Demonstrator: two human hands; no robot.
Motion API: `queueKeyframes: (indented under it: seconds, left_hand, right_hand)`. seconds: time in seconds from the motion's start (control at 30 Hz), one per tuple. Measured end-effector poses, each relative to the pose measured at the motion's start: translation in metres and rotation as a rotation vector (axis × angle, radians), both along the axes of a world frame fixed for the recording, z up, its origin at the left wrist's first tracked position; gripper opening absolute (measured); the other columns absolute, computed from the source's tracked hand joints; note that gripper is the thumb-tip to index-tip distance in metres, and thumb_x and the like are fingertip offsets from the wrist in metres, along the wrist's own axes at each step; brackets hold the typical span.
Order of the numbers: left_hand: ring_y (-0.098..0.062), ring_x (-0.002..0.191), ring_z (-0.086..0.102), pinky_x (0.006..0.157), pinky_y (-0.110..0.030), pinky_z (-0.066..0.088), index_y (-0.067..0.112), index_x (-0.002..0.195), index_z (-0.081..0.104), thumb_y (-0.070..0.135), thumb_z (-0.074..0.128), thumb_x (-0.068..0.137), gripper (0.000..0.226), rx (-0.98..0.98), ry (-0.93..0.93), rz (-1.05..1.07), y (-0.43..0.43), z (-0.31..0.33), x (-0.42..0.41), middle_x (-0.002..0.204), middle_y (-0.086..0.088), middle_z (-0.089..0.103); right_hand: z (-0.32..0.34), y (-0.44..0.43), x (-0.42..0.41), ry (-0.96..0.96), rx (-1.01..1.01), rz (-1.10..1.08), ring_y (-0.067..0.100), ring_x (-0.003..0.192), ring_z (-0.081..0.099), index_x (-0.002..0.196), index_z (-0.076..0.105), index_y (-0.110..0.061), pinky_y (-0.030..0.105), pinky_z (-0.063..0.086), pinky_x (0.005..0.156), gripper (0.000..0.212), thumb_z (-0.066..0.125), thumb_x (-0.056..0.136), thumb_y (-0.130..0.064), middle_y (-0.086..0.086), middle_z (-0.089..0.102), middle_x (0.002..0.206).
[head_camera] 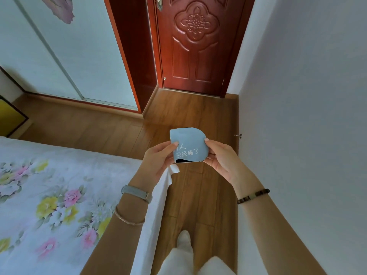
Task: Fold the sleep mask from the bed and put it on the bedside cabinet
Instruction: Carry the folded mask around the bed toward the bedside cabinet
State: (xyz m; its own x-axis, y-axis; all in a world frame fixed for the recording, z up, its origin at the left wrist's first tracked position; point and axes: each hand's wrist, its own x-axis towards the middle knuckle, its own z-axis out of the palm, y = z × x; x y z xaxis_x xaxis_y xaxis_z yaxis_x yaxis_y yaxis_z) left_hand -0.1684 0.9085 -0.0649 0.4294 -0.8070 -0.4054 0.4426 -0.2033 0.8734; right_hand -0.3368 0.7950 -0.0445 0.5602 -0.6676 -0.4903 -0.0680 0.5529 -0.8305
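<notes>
The sleep mask (pixel 188 142) is light blue with white characters and a black inner side. It is folded in half and held up in the air over the wooden floor, just past the bed's corner. My left hand (pixel 158 157) pinches its left edge, thumb on the front. My right hand (pixel 220 155) pinches its right edge. The bed (pixel 49 195), with a white floral sheet, fills the lower left. No bedside cabinet shows in this view.
A narrow strip of wooden floor (pixel 198 108) runs between the bed and the white wall (pixel 307 116) on the right. A shut red-brown door (pixel 196 44) stands ahead. A wardrobe with pale sliding panels (pixel 79 56) lines the left. My legs and foot (pixel 184 245) are below.
</notes>
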Motion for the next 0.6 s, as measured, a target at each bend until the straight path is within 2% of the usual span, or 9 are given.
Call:
queueKeyframes:
  seconds: [0.13,0.33,0.5,0.6]
  left_hand:
    - [-0.022,0.109,0.071,0.094,-0.036,0.056,0.015,0.114,0.07,0.025,0.067,0.09,0.027,0.013,0.007,0.0,-0.04,0.002,0.035,0.115,-0.008,0.075]
    - [-0.023,0.11,0.071,0.098,-0.041,0.054,0.014,0.117,0.069,0.023,0.067,0.09,0.028,0.059,0.0,0.092,-0.097,0.0,0.075,0.114,-0.008,0.075]
    - [-0.02,0.102,0.074,0.083,-0.029,0.06,0.015,0.115,0.069,0.023,0.068,0.09,0.026,0.062,-0.012,0.189,-0.157,-0.003,0.105,0.105,-0.003,0.078]
    - [-0.02,0.103,0.073,0.08,-0.028,0.06,0.011,0.121,0.067,0.024,0.069,0.089,0.035,0.065,-0.026,0.252,-0.199,-0.003,0.124,0.111,-0.008,0.075]
  right_hand:
    - [0.005,-0.043,0.037,-0.014,0.041,0.024,0.025,0.118,0.063,0.119,0.06,-0.014,0.034,0.058,0.09,0.023,0.059,0.097,-0.021,0.015,0.063,0.125]
    - [0.003,-0.108,0.087,-0.008,0.06,0.064,0.025,0.115,0.064,0.112,0.063,-0.015,0.029,0.06,0.08,0.016,0.059,0.097,-0.019,0.015,0.063,0.124]
    - [-0.001,-0.176,0.128,0.004,0.071,0.103,0.026,0.115,0.064,0.122,0.061,-0.007,0.028,0.062,0.079,0.027,0.059,0.098,-0.017,0.018,0.064,0.126]
    - [-0.002,-0.226,0.153,-0.006,0.069,0.154,0.025,0.115,0.065,0.123,0.062,-0.008,0.03,0.062,0.081,0.028,0.06,0.097,-0.017,0.017,0.065,0.125]
